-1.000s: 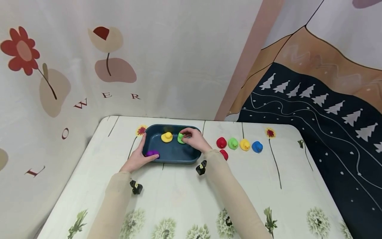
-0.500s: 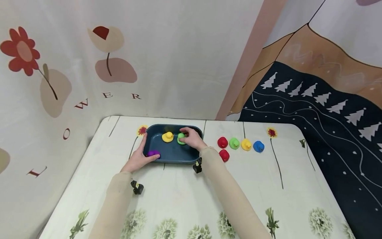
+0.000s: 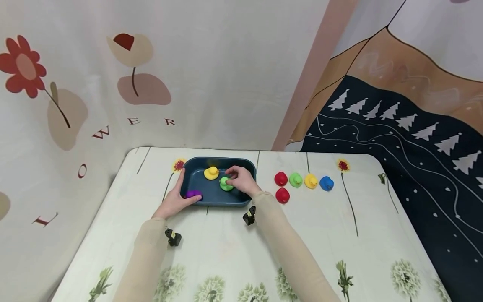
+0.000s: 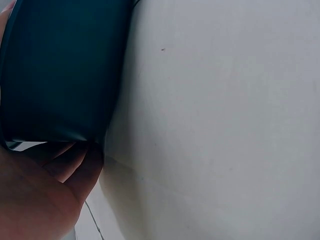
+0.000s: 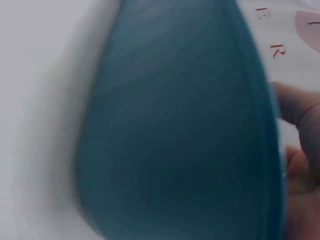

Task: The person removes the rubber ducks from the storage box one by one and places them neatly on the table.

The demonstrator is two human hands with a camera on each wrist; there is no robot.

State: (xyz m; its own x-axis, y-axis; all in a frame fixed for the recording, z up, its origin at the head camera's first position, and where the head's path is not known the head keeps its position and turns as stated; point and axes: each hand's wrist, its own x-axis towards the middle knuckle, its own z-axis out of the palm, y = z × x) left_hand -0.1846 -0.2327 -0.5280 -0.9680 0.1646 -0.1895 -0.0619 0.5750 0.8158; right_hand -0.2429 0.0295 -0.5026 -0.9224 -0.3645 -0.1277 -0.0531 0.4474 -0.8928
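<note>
My left hand [image 3: 176, 199] grips the left end of a dark blue tray [image 3: 230, 204]. Its thumb lies over the near rim beside a purple duck [image 3: 193, 194], partly covered. In the left wrist view, bent fingers [image 4: 85, 170] press against the tray's outer wall. Inside the tray, my right hand [image 3: 243, 179] is at a green toy duck [image 3: 226, 184], the thumb touching its right side while the other fingers stand apart behind it. A yellow duck [image 3: 211, 173] sits farther back. The right wrist view shows mostly tray wall [image 5: 180, 125], hiding the duck.
On the table right of the tray, a red duck [image 3: 281, 179], a green duck [image 3: 295, 180], a yellow duck [image 3: 311, 181] and a blue duck [image 3: 326, 183] form a row. Another red duck [image 3: 282, 195] sits in front, near the right sleeve [image 3: 286, 243].
My right hand has come slightly nearer in the tray. The green duck has shifted left and nearer, and more of it shows beside the fingers. My left hand stays on the tray.
</note>
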